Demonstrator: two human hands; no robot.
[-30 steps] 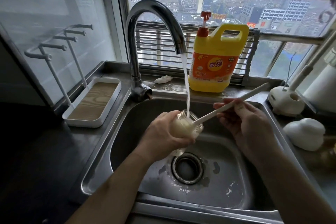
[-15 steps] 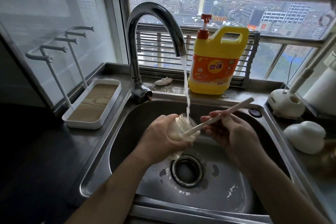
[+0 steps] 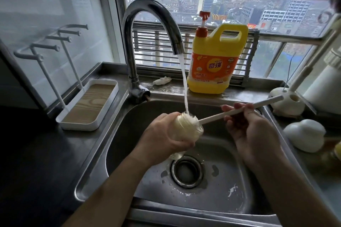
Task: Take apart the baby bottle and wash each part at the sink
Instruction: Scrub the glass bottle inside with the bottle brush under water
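Observation:
My left hand (image 3: 164,134) grips the clear baby bottle body (image 3: 188,127) over the steel sink (image 3: 239,180), its mouth tilted up and to the right under the running water. A white bottle brush (image 3: 239,111) reaches into the bottle, and its pale head fills the inside. My right hand (image 3: 247,125) pinches the brush handle near its middle. The tap (image 3: 153,16) arches above and its stream falls onto the bottle's rim.
A yellow detergent jug (image 3: 214,61) stands on the ledge behind the sink. At the left sits a white drying rack with a tray (image 3: 88,107). White holders (image 3: 287,103) and a white rounded object (image 3: 306,134) lie at the right. The drain (image 3: 187,171) is below the hands.
The brush has slid out along its handle and back in, and my right hand has shifted with it. The bottle stays under the stream.

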